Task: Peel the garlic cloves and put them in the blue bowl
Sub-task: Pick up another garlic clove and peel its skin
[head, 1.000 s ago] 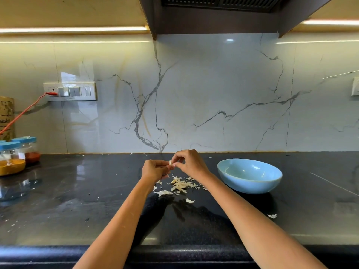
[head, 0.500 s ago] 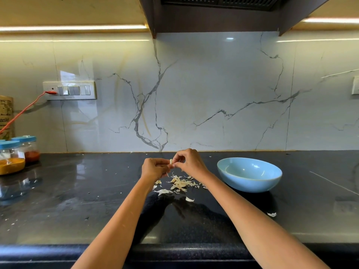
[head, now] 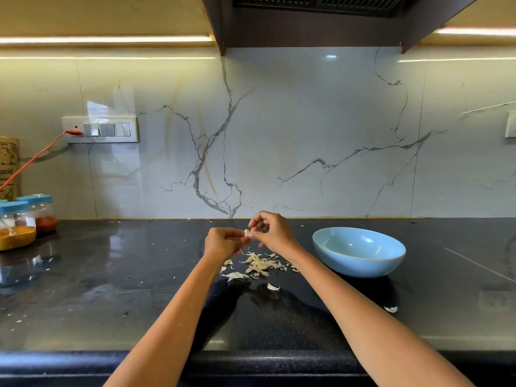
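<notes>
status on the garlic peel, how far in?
Done: a pile of papery white garlic skins on the glossy black countertop shows peeling has happened. In hand: left hand and right hand both pinch one small pale garlic clove above the pile. Left: that clove must go in the round light-blue bowl, whose visible inside shows no cloves. No unpeeled cloves in view.

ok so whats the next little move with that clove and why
Probably keep picking off the last skin. Both the left hand and right hand pinch the garlic clove above the peel pile; whether skin remains is too small to tell. Once bare, drop it into the blue bowl, which looks empty.
</notes>
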